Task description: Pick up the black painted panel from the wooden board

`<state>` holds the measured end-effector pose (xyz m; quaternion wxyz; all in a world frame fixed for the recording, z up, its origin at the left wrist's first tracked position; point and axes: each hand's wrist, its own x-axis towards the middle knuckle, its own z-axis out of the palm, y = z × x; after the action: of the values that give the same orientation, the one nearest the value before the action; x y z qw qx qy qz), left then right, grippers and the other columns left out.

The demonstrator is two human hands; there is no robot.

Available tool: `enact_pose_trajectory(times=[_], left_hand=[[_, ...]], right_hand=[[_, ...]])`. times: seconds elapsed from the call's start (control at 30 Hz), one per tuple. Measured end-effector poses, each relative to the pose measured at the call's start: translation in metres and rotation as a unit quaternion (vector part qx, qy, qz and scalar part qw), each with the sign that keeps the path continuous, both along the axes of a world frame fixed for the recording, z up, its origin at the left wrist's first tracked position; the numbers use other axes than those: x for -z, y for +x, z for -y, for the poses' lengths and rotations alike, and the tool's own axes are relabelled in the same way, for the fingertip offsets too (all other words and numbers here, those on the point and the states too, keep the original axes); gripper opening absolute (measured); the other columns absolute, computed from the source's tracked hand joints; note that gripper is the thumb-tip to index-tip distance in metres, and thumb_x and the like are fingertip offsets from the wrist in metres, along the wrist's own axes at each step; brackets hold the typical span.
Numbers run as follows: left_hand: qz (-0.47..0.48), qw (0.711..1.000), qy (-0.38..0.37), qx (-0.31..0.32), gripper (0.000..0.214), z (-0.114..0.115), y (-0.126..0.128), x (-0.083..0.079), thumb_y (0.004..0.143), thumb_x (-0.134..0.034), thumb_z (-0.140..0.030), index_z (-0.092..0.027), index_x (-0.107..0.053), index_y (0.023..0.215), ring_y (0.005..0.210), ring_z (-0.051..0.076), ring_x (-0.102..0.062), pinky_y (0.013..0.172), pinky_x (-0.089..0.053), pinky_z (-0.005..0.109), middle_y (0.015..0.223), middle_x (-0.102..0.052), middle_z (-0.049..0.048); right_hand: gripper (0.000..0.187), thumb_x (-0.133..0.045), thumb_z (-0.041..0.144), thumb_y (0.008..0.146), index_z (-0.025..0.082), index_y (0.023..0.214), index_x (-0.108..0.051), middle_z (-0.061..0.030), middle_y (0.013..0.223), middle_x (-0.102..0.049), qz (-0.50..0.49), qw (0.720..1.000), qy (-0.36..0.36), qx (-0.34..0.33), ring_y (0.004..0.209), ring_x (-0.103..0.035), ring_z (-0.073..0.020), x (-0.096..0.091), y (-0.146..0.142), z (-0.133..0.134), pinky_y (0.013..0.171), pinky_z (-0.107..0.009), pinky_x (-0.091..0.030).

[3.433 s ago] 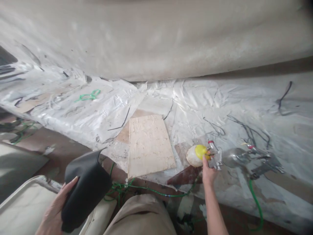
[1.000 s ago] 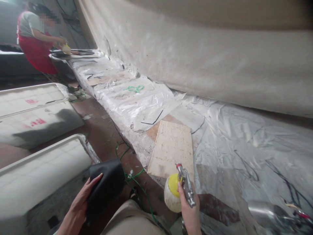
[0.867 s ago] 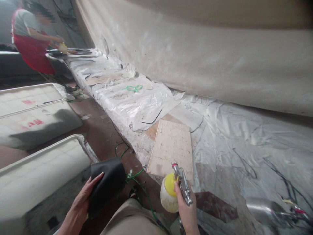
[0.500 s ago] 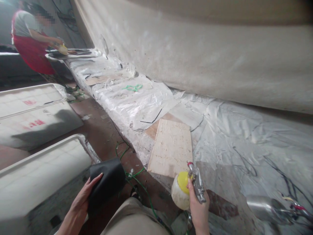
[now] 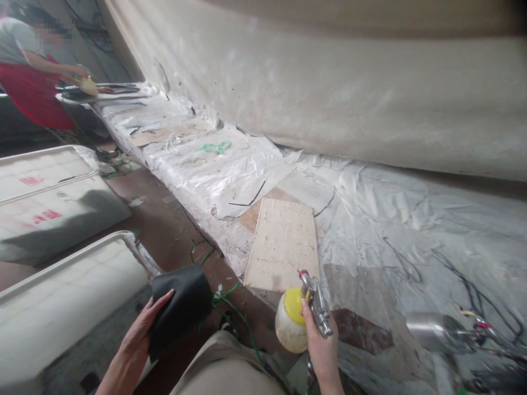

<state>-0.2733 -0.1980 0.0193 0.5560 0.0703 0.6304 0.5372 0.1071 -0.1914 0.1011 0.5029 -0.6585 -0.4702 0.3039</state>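
Observation:
My right hand [image 5: 323, 348] is closed around a metal spray gun [image 5: 315, 303] with a white cup and yellow lid [image 5: 290, 321], held just in front of the bench edge. My left hand [image 5: 138, 340] grips a curved black part [image 5: 179, 304] low at the left, fingers lying over its surface. A pale rectangular board [image 5: 282, 244] lies on the plastic-covered bench [image 5: 370, 219], just beyond the spray gun.
A second metal spray gun [image 5: 444, 334] lies on the bench at right. Green hose [image 5: 230, 307] trails on the floor. White trays [image 5: 61, 296] stand at left. Another person in red [image 5: 31, 82] works at the bench's far end. A dusty sheet [image 5: 329, 93] hangs behind.
My right hand lifted the spray gun off the bench and now holds it near my body. In the last half second it shifted slightly left. My view has turned left along the bench.

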Motion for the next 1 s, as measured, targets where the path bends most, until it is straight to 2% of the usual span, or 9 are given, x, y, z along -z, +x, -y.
enact_pose_trajectory(times=[0.33, 0.43, 0.53, 0.73, 1.0], left_hand=[[0.014, 0.999, -0.020, -0.021, 0.064, 0.011, -0.002, 0.013, 0.074, -0.076, -0.029, -0.029, -0.050, 0.133, 0.069, 0.023, -0.072, 0.069, -0.061, 0.039, 0.089, -0.073, 0.0053], [0.005, 1.000, -0.019, -0.012, 0.061, 0.012, 0.001, 0.014, 0.074, -0.076, -0.031, -0.028, -0.052, 0.130, 0.069, 0.024, -0.072, 0.068, -0.061, 0.038, 0.088, -0.072, 0.0058], [0.002, 1.000, -0.018, -0.006, 0.060, 0.009, 0.006, 0.013, 0.073, -0.076, -0.031, -0.029, -0.053, 0.129, 0.069, 0.025, -0.072, 0.067, -0.061, 0.039, 0.087, -0.072, 0.0059], [0.005, 1.000, -0.016, -0.009, 0.064, 0.008, 0.013, 0.012, 0.073, -0.076, -0.029, -0.029, -0.051, 0.131, 0.070, 0.024, -0.072, 0.067, -0.061, 0.037, 0.090, -0.072, 0.0060], [-0.003, 0.998, -0.041, -0.038, 0.075, 0.016, 0.018, 0.002, 0.071, -0.078, -0.025, -0.028, -0.043, 0.137, 0.065, 0.023, -0.071, 0.060, -0.060, 0.033, 0.089, -0.072, 0.0055]], right_hand=[[0.040, -0.063, 0.056, 0.078, 0.017, 0.086, -0.063, -0.0100, 0.083, -0.069, 0.079, 0.991, 0.021, 0.103, 0.075, -0.064, -0.0229, 0.011, 0.048, 0.002, 0.069, -0.032, -0.050], [0.038, -0.062, 0.055, 0.079, 0.018, 0.084, -0.062, -0.0091, 0.082, -0.068, 0.083, 0.993, 0.016, 0.088, 0.075, -0.064, -0.0226, 0.006, 0.047, 0.006, 0.068, -0.031, -0.050], [0.038, -0.063, 0.054, 0.078, 0.017, 0.086, -0.062, -0.0085, 0.082, -0.069, 0.046, 0.998, 0.004, 0.051, 0.074, -0.065, -0.0222, 0.002, 0.037, 0.011, 0.068, -0.030, -0.052], [0.034, -0.062, 0.051, 0.080, 0.018, 0.091, -0.062, -0.0068, 0.084, -0.068, 0.009, 1.000, -0.013, -0.006, 0.081, -0.066, -0.0220, 0.006, 0.026, 0.019, 0.071, -0.028, -0.053], [0.035, -0.056, 0.055, 0.083, 0.020, 0.082, -0.057, -0.0033, 0.071, -0.063, 0.129, 0.988, 0.013, 0.086, 0.065, -0.061, -0.0189, 0.014, 0.046, 0.025, 0.061, -0.027, -0.047]])
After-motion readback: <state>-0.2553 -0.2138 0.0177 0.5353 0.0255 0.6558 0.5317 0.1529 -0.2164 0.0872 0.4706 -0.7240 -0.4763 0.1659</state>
